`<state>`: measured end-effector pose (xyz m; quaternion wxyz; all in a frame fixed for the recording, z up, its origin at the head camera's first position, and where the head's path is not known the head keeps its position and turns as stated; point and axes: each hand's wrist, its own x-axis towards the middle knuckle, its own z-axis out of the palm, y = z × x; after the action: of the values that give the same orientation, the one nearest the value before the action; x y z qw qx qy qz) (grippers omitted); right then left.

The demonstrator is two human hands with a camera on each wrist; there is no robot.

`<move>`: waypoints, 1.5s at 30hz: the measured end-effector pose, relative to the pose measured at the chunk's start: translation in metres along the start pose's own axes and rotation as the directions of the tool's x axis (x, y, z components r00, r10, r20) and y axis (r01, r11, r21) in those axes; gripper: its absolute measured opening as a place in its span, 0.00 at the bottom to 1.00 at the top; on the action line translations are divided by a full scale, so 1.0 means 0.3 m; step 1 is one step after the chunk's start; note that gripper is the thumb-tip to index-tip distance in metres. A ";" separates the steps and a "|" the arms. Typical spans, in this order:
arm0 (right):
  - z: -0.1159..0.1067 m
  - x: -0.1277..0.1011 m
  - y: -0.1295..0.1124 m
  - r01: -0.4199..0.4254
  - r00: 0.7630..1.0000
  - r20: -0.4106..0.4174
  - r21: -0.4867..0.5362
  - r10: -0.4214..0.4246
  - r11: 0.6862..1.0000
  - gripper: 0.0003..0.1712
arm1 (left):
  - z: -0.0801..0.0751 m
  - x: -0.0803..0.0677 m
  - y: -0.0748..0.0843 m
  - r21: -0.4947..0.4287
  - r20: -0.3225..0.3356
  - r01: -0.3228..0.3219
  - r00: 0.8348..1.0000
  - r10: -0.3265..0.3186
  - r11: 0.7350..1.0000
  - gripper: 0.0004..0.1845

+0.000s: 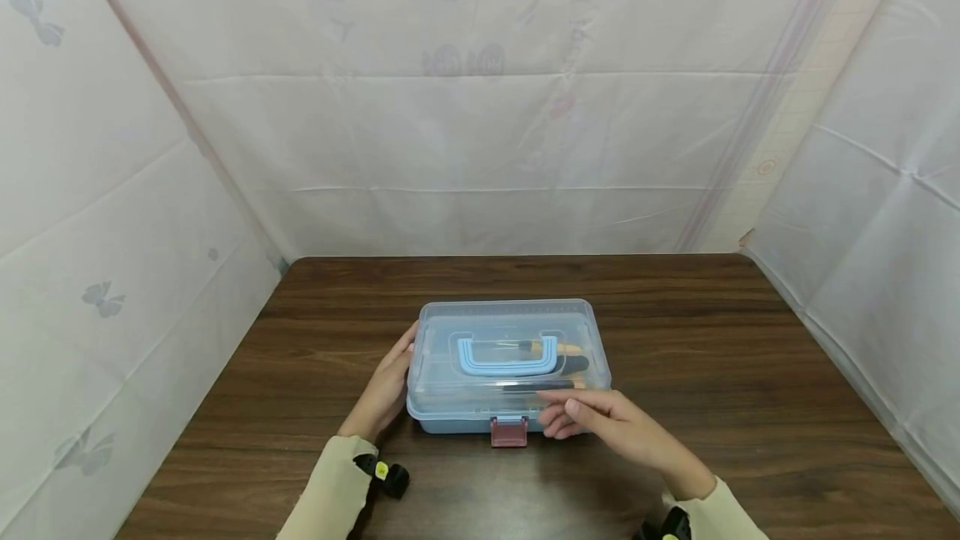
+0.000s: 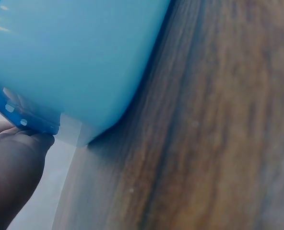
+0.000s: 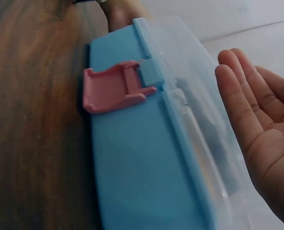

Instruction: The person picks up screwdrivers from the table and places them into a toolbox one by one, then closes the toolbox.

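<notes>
At the frame's lower centre, a blue storage box (image 1: 508,365) with a clear lid is steadied on the tabletop (image 1: 712,340) by the left hand (image 1: 386,390), fingers flat against its end. The right hand (image 1: 600,422) hovers open beside the pink latch (image 1: 509,432), which is flipped outward; nothing is gripped.

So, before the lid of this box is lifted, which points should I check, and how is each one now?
1. Pink latch released: ok, it sticks out from the front wall, flipped away from the lid.
2. Left hand steadies the box: ok, it rests against the left end.
3. Right hand ready at the lid: ok, open, fingers straight by the front right edge; contact cannot be told.
4. Handle folded flat on the lid: ok.
5. Contents secure: cannot tell, only dark and orange shapes show through the lid.
6. Table behind the box free for the lid to swing: ok.
</notes>
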<state>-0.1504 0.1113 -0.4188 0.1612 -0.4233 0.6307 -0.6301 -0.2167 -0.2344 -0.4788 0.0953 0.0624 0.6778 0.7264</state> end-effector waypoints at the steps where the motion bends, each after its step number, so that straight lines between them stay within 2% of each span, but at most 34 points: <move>1: 0.003 -0.001 0.006 -0.017 1.000 0.010 0.014 0.017 1.000 0.22 | 0.000 0.000 0.000 0.001 0.001 0.001 1.000 -0.001 1.000 0.27; 10: 0.037 -0.017 0.067 -0.205 0.976 0.094 0.070 0.198 0.976 0.25 | 0.001 0.000 0.004 -0.004 0.007 0.004 1.000 -0.004 1.000 0.27; 18: 0.056 -0.021 0.107 -0.305 0.950 0.096 0.079 0.297 0.949 0.27 | 0.003 -0.002 0.003 -0.007 0.003 0.004 1.000 -0.004 1.000 0.27; 23: 0.059 -0.027 0.123 -0.376 0.926 0.078 0.084 0.370 0.923 0.28 | 0.003 0.000 0.002 -0.014 0.003 0.006 1.000 -0.006 1.000 0.28; 29: 0.062 -0.037 0.137 -0.417 0.909 0.043 0.064 0.415 0.906 0.27 | 0.001 0.002 0.000 -0.017 0.010 0.003 1.000 -0.003 1.000 0.28; 36: 0.059 -0.041 0.158 -0.478 0.878 -0.011 0.036 0.479 0.878 0.29 | 0.001 0.001 0.001 -0.030 0.014 -0.004 1.000 0.004 1.000 0.28; 45: 0.060 -0.042 0.188 -0.479 0.877 -0.021 0.024 0.480 0.877 0.30 | 0.002 -0.002 0.001 -0.019 0.001 0.004 1.000 -0.004 1.000 0.27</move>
<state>-0.1483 0.1000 -0.4783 0.3077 -0.2442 0.7123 -0.5817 -0.2159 -0.2338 -0.4783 0.0975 0.0606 0.6710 0.7325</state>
